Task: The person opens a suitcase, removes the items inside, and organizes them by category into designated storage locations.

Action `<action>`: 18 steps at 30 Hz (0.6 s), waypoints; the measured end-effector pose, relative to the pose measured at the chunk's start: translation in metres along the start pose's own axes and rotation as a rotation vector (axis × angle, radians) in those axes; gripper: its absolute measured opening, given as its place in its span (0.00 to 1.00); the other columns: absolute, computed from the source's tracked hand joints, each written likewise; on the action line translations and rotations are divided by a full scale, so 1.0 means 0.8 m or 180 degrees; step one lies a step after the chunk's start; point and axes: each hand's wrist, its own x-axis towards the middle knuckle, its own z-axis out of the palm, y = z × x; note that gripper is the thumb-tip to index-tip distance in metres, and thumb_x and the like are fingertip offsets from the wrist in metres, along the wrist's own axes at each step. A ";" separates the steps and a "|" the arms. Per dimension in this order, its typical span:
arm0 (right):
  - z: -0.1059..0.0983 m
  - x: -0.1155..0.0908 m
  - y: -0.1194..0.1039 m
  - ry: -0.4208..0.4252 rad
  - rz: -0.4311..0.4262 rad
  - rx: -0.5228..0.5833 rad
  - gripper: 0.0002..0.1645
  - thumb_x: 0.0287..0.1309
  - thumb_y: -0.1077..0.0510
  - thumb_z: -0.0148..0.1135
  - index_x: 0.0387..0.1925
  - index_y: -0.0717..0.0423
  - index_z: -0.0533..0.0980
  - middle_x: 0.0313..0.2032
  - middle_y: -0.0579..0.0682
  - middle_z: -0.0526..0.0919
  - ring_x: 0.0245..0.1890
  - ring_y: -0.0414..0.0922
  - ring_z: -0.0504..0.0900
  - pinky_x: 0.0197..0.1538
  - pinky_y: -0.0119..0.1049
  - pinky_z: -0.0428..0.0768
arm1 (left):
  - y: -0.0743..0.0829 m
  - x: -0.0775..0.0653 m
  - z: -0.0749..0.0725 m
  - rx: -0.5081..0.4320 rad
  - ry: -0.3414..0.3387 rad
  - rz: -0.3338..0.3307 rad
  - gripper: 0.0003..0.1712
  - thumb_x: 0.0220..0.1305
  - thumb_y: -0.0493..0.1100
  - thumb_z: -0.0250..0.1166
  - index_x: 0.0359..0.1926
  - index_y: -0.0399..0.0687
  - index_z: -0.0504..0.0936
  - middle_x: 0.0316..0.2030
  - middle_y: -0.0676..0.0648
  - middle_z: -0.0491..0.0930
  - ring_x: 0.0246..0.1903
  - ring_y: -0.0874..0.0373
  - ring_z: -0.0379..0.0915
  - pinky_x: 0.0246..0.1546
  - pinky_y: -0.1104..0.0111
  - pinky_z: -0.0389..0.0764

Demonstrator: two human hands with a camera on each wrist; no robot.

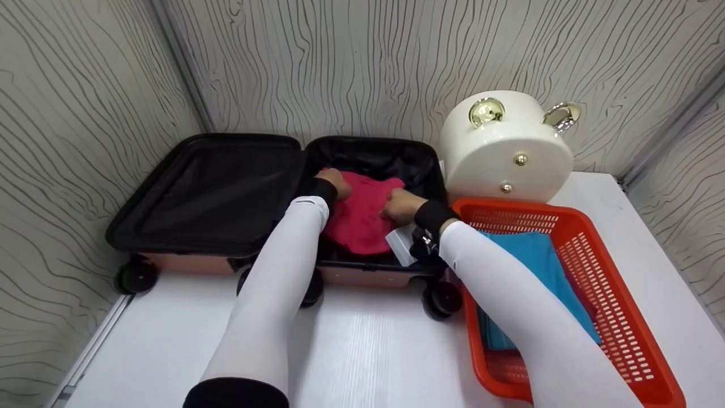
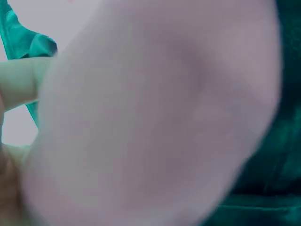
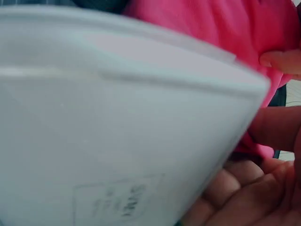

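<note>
A bright pink piece of cloth lies spread in the right half of an open suitcase. My left hand grips its upper left part. At the right edge, my right hand pinches the cloth, fingers curled. The right wrist view shows those fingers against the pink fabric. A white flat-sided piece with small print fills much of that view; from the head it shows below my right wrist. A pale blur covers most of the left wrist view, with a finger at its left.
The suitcase's other half lies flat at the left, black inside. A red-orange basket holding folded blue cloth stands at the right on the white table. Behind it is a cream rounded case with gold knobs. Patterned panels surround the table.
</note>
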 end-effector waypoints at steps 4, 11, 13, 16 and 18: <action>-0.006 -0.014 -0.010 0.0136 0.0161 0.0732 0.06 0.69 0.66 0.55 0.35 0.57 0.68 0.38 0.51 0.71 0.30 0.41 0.74 0.32 0.29 0.77 | 0.006 -0.011 -0.014 -0.0239 0.0193 -0.0056 0.32 0.70 0.46 0.53 0.68 0.34 0.81 0.70 0.36 0.80 0.67 0.45 0.78 0.69 0.55 0.79; -0.013 -0.012 -0.007 0.0599 0.0098 0.1439 0.15 0.64 0.70 0.43 0.50 0.68 0.70 0.46 0.57 0.71 0.28 0.39 0.71 0.28 0.28 0.74 | -0.002 0.011 -0.028 -0.0614 0.0410 -0.0058 0.28 0.72 0.49 0.55 0.62 0.37 0.84 0.62 0.37 0.85 0.46 0.50 0.78 0.51 0.56 0.82; -0.016 -0.012 -0.007 0.0710 0.0072 0.1652 0.23 0.64 0.70 0.41 0.58 0.70 0.69 0.45 0.56 0.71 0.30 0.39 0.69 0.30 0.28 0.73 | -0.016 0.051 -0.020 -0.0664 0.0496 -0.0051 0.29 0.71 0.53 0.58 0.63 0.39 0.84 0.62 0.38 0.85 0.46 0.50 0.80 0.51 0.55 0.84; -0.019 -0.013 -0.008 0.0819 0.0051 0.1909 0.16 0.66 0.69 0.41 0.51 0.66 0.71 0.36 0.50 0.71 0.26 0.37 0.67 0.29 0.27 0.70 | -0.035 0.099 -0.006 -0.0621 0.0720 -0.0006 0.34 0.72 0.59 0.59 0.67 0.40 0.83 0.64 0.38 0.85 0.53 0.50 0.83 0.54 0.55 0.85; -0.021 -0.013 -0.009 0.0868 0.0039 0.1974 0.06 0.68 0.68 0.43 0.39 0.58 0.67 0.29 0.44 0.67 0.23 0.36 0.66 0.28 0.27 0.68 | -0.043 0.122 0.001 -0.0639 0.0821 -0.0003 0.36 0.75 0.63 0.58 0.69 0.41 0.81 0.66 0.39 0.84 0.59 0.48 0.83 0.59 0.54 0.84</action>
